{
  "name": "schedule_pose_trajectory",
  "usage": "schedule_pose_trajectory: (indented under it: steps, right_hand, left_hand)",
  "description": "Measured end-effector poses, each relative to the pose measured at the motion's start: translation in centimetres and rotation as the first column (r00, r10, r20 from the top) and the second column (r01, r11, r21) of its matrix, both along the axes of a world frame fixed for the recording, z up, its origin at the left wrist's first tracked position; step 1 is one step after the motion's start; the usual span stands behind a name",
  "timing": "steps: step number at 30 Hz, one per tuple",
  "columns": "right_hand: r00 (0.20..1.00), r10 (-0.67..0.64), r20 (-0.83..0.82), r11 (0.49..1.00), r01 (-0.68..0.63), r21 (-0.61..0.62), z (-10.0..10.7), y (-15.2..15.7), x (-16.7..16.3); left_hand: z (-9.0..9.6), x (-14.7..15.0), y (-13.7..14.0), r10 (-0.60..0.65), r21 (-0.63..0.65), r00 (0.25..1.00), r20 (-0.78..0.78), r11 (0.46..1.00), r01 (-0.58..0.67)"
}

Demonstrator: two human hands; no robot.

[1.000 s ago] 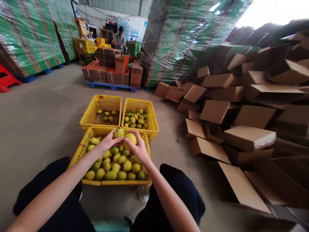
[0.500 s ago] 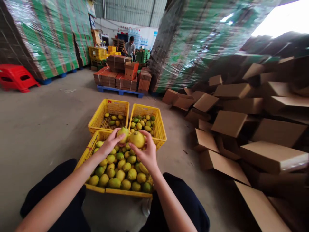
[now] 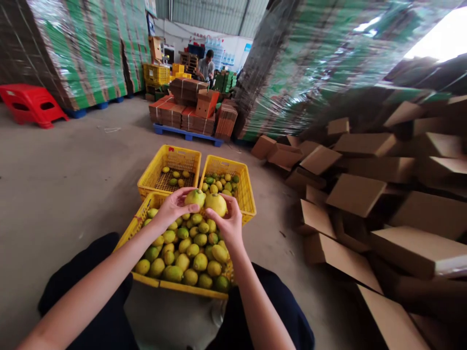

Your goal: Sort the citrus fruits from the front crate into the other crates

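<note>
My left hand [image 3: 175, 208] is closed around a greenish-yellow lemon [image 3: 195, 198], with the thumb along its lower side. A yellower lemon [image 3: 216, 204] sits in my right hand [image 3: 230, 221], gripped between thumb and fingers. The two fruits are side by side, very close together; whether they touch I cannot tell. Both are held above the far part of a yellow plastic crate [image 3: 171, 288], which is heaped with green and yellow lemons [image 3: 182, 262]. My wrists hide part of that heap.
Behind stand two more yellow crates: the left one [image 3: 146, 182] with several lemons, the right one [image 3: 250, 194] fuller. Cardboard boxes [image 3: 355, 194] lie piled on the right. A blue pallet [image 3: 188, 136] carries flattened cartons; a person [image 3: 206, 67] is beyond. A red stool [image 3: 32, 104] stands left.
Both hands with their lemons have shifted slightly right in view, and the left one's lemon has tilted. The whole scene has also moved a little as the camera turned.
</note>
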State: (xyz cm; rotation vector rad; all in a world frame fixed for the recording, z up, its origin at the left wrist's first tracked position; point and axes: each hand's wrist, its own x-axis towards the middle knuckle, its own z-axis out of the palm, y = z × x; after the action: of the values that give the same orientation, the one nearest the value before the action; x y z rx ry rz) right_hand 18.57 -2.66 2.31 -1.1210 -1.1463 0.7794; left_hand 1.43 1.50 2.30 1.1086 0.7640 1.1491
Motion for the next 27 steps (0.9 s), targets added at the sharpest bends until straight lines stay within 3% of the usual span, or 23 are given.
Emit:
schedule_pose_trajectory:
  steps: [7, 11, 14, 17, 22, 24, 27]
  right_hand:
    - [0.969, 0.050, -0.240, 0.995, -0.070, -0.077, -0.6, 0.3, 0.1]
    - [0.938, 0.072, -0.339, 0.981, -0.128, -0.146, -1.4, 0.4, -0.1]
    - [0.921, 0.092, -0.379, 0.958, -0.186, -0.219, -2.2, 0.2, -0.7]
    - [0.905, 0.086, -0.417, 0.936, -0.217, -0.278, -2.8, -0.4, -1.3]
    - [0.903, 0.034, -0.428, 0.886, -0.225, -0.405, -2.8, -1.3, -1.5]
    - [0.891, 0.010, -0.454, 0.853, -0.245, -0.461, -2.7, -1.4, -1.5]
    - [0.822, 0.051, -0.568, 0.781, -0.387, -0.491, -2.6, -1.3, -1.2]
  left_hand:
    - [-0.3, -0.1, -0.3, 0.046, -0.196, 0.991, 0.123, 0.980, -0.021]
    - [-1.1, 0.4, -0.5, -0.049, -0.319, 0.988, 0.149, 0.943, 0.095]
    - [-1.8, 0.9, -0.9, -0.075, -0.337, 0.996, 0.052, 0.937, 0.088]
    - [-2.0, 1.0, -1.6, -0.065, -0.264, 0.991, -0.121, 0.964, 0.031]
    - [-1.6, 0.8, -2.3, -0.097, -0.271, 0.958, -0.269, 0.962, 0.022]
    - [-1.7, 0.8, -2.1, -0.100, -0.319, 0.966, -0.239, 0.948, 0.019]
    - [-1.8, 1.0, -1.7, -0.147, -0.454, 0.977, -0.152, 0.889, 0.063]
